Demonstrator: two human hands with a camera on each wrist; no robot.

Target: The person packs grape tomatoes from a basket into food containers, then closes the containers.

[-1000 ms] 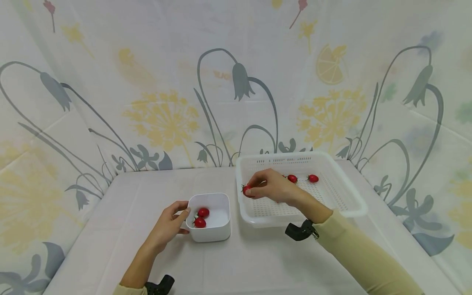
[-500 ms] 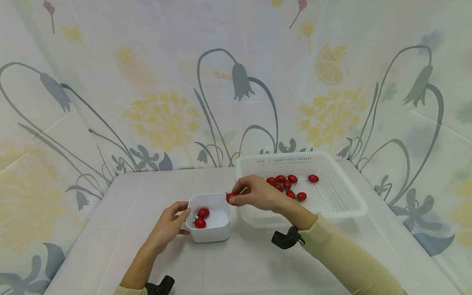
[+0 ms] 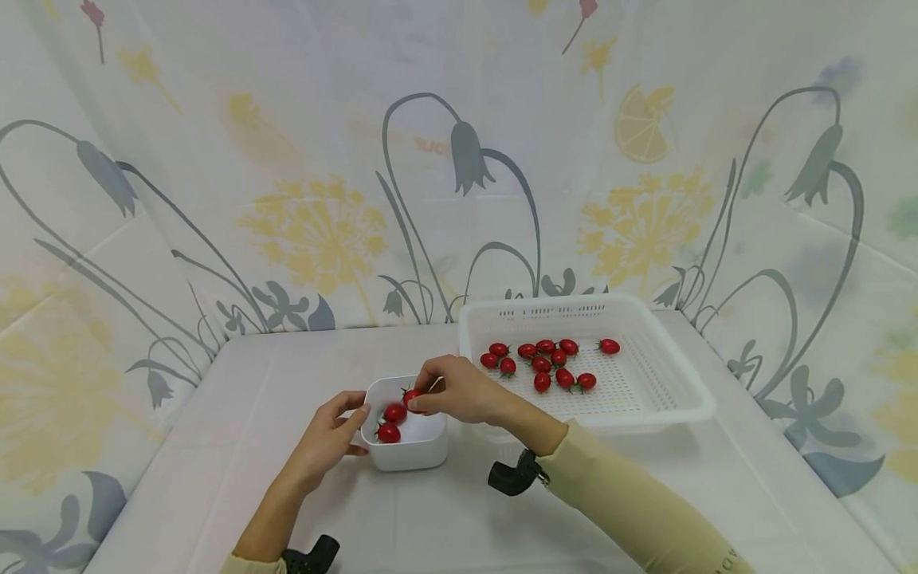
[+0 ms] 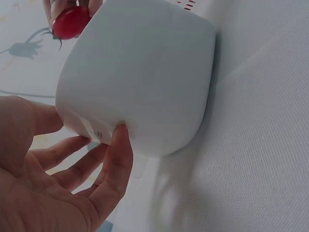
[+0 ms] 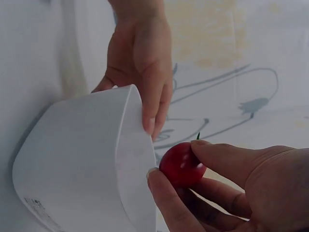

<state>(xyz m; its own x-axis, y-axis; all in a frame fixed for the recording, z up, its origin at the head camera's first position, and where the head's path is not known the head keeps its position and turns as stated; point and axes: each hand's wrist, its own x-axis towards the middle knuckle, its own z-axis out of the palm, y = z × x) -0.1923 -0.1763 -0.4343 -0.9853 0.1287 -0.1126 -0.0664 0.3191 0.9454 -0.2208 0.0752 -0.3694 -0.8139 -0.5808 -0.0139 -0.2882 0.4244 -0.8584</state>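
A small white square container point(image 3: 409, 458) stands on the table, with two cherry tomatoes point(image 3: 388, 433) lying in its left part. My left hand point(image 3: 324, 440) holds the container's left side, the thumb at the rim and the fingers against the outer wall. Over the container's right back part, my right hand point(image 3: 459, 391) pinches a third cherry tomato point(image 5: 181, 164) between thumb and fingers. In the right wrist view this tomato, with a green stem tip, is at the container's opening. The left wrist view shows mostly the container's outer wall point(image 4: 140, 72).
To the right stands a white perforated plastic basket point(image 3: 692, 408) holding several cherry tomatoes point(image 3: 541, 364), mostly toward its left and middle. White cloth point(image 3: 459, 518) covers the table. A floral-printed curtain point(image 3: 459, 239) hangs behind and at both sides.
My right hand has moved left from above the basket to over the container, carrying the pinched cherry tomato. The left hand and the container have stayed in place.
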